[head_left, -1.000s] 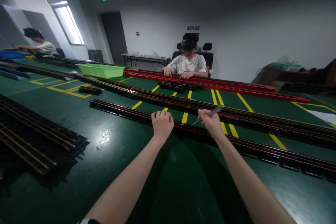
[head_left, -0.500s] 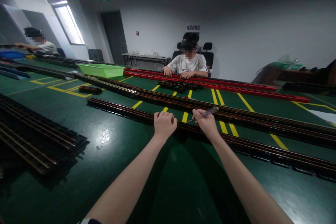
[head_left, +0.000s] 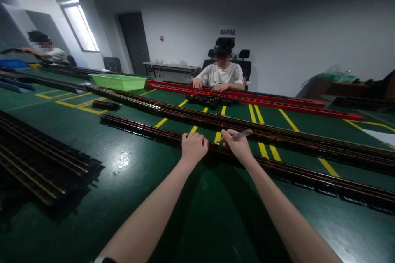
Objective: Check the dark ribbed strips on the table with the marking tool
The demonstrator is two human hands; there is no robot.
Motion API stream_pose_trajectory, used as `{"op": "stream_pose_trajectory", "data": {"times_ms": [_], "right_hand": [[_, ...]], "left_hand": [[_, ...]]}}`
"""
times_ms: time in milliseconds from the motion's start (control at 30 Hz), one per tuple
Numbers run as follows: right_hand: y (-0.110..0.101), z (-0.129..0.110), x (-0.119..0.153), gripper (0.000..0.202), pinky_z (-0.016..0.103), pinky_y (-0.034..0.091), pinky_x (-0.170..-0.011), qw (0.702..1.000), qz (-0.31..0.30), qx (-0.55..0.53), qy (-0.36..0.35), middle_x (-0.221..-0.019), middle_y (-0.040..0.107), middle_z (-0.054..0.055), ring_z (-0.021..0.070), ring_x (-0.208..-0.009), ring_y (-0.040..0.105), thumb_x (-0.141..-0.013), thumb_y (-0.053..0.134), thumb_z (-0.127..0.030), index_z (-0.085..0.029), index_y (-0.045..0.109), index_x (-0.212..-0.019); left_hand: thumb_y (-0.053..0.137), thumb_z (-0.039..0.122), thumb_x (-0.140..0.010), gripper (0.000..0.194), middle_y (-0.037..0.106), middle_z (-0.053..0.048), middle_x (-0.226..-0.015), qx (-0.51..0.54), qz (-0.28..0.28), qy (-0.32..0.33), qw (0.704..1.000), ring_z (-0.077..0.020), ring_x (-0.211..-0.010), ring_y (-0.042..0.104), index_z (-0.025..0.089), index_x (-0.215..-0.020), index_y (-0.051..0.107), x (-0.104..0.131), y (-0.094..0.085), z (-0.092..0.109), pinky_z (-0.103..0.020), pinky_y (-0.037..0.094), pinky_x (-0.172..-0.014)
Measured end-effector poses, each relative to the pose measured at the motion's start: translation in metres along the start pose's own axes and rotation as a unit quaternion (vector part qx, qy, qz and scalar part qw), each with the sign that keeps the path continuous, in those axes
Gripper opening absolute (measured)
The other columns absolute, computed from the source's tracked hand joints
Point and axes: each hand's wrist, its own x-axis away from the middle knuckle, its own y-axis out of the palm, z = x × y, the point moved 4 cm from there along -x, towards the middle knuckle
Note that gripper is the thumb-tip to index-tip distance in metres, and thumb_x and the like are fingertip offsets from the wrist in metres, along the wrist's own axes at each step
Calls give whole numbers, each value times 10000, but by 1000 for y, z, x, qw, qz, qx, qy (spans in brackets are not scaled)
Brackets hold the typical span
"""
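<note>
A long black strip with copper-coloured rails [head_left: 142, 127] runs across the table in front of me. My left hand [head_left: 194, 148] is closed over it, knuckles up; its fingertips are hidden behind the strip. Just to the right, my right hand [head_left: 237, 146] grips a slim screwdriver [head_left: 243, 134] with a see-through purplish handle. The screwdriver slants down to the left, and its thin shaft points at the strip beside my left hand. Whether the tip touches the strip I cannot tell.
Beyond lies a parallel dark strip [head_left: 296, 141], with red slotted rails [head_left: 268, 101] and a pile of dark parts [head_left: 210, 101] further back. A green basket [head_left: 119, 83] stands left of a seated co-worker [head_left: 220, 74]. More strips [head_left: 40, 160] are stacked at left, near a short piece [head_left: 105, 105].
My right hand has shifted left and slightly down with the screwdriver, nearer to my left hand. The screwdriver lies flatter. My left hand has hardly moved.
</note>
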Motion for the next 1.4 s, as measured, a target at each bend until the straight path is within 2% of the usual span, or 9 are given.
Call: {"op": "stream_pose_trajectory", "data": {"times_ms": [267,567,800,1067,1267,1400], "right_hand": [[-24,10,-6,393,219,324,-407,999,-6,-27,28,-382,461,-28,89,-368,419,-681,598,-529,-184,556,-496],[-32,8,-5,369,210,307,-388,999,5,-31,24,-372,440,-32,76,-355,398,-671,601,-481,-183,547,-459],[-44,10,-6,362,216,303,-391,999,-7,-36,17,-383,458,-22,78,-360,405,-674,610,-464,-177,567,-458],[-47,16,-7,341,220,289,-382,997,14,-77,19,-373,430,-29,70,-355,376,-670,608,-404,-175,553,-423],[-51,17,-7,326,218,241,-357,993,57,-98,43,-340,404,-28,65,-330,344,-628,608,-373,-177,527,-381],[-51,16,-7,321,222,243,-351,993,57,-97,40,-350,416,-24,70,-334,347,-635,608,-368,-182,523,-387]], "left_hand": [[365,251,-878,369,703,-72,-798,35,-5,0,999,-191,-733,605,156,-697,672,1,-1,-1,-391,383,-812],[353,257,-885,377,698,-74,-794,42,-19,-6,999,-188,-731,607,153,-703,666,0,-1,-2,-396,390,-819],[371,237,-872,355,702,-82,-807,21,-1,2,1000,-205,-757,612,148,-696,667,1,-1,-1,-404,382,-819],[354,249,-886,373,695,-70,-787,30,-10,1,1000,-188,-735,605,151,-691,657,1,-1,-2,-387,387,-807],[350,252,-887,374,692,-70,-786,40,-17,-1,999,-186,-730,600,159,-685,650,1,-1,-2,-386,389,-810],[351,248,-883,370,693,-76,-794,40,-18,-3,999,-192,-738,603,160,-689,653,1,-2,-2,-388,387,-812]]}}
